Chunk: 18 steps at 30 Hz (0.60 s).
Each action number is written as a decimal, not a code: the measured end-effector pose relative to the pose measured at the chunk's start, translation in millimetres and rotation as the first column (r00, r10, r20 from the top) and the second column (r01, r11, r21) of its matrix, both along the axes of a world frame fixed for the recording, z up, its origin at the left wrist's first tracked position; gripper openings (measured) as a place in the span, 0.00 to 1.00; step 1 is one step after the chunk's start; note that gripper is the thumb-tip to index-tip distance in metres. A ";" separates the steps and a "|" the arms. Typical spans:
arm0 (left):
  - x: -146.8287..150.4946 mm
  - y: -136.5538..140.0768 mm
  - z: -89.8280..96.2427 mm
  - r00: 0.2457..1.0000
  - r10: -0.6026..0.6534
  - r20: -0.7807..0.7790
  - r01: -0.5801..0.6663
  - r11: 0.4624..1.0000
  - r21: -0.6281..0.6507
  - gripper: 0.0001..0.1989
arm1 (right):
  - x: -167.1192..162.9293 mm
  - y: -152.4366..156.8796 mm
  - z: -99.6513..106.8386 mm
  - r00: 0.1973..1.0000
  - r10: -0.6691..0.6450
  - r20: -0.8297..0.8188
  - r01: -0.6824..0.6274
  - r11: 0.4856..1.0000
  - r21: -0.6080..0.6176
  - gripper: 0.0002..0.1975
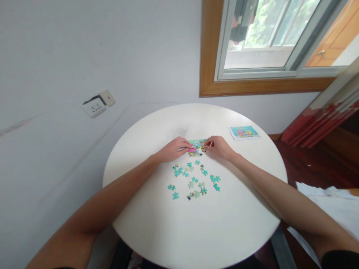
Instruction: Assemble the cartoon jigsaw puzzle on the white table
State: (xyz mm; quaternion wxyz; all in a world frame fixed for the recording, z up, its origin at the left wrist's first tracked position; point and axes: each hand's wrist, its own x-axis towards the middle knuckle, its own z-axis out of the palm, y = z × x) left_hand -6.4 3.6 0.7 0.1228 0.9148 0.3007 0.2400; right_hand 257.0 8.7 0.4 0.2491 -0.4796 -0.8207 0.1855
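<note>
Jigsaw pieces in teal and pale green (175, 195) lie scattered on the round white desk (168, 231). Beyond them sits a multicoloured rectangular puzzle picture (197, 147). The left hand (175, 148) rests loosely extended fingers on its left edge; the right hand (218, 147) bends its fingers at the right edge, whether grasping a piece I cannot tell. Farther right lies a teal rectangular picture card (244, 132).

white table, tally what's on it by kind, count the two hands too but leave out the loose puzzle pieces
Hands: 2 (left hand, right hand)
Partly built puzzle: 1
Picture card: 1
Total: 4
</note>
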 end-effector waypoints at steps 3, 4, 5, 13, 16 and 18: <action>0.1 -0.1 -0.4 1.000 -0.004 0.004 0.004 1.000 -0.001 0.12 | 3.1 -0.1 1.5 0.996 0.061 0.060 -0.062 0.998 0.008 0.07; 0.1 0.0 -0.6 1.000 -0.005 0.006 0.005 1.000 0.000 0.12 | 2.9 -0.8 1.5 0.995 0.066 0.075 -0.067 0.998 0.001 0.07; -0.1 0.2 -1.0 1.000 -0.004 0.007 0.004 1.000 0.001 0.12 | 2.3 -1.6 1.4 0.994 0.070 0.084 -0.070 0.998 -0.009 0.07; -0.8 0.9 -1.9 1.000 0.001 0.007 -0.001 1.000 0.002 0.12 | -5.4 -6.7 0.2 0.993 0.055 0.108 -0.053 0.998 -0.013 0.05; -0.4 0.4 -1.1 1.000 0.002 0.008 -0.002 1.000 0.004 0.12 | -3.5 -5.6 2.0 0.992 0.064 0.110 -0.065 0.998 0.001 0.06; -0.4 0.5 -1.3 1.000 0.003 0.009 -0.003 1.000 0.007 0.12 | -0.6 -3.6 3.3 0.994 0.060 0.088 -0.064 0.997 0.039 0.07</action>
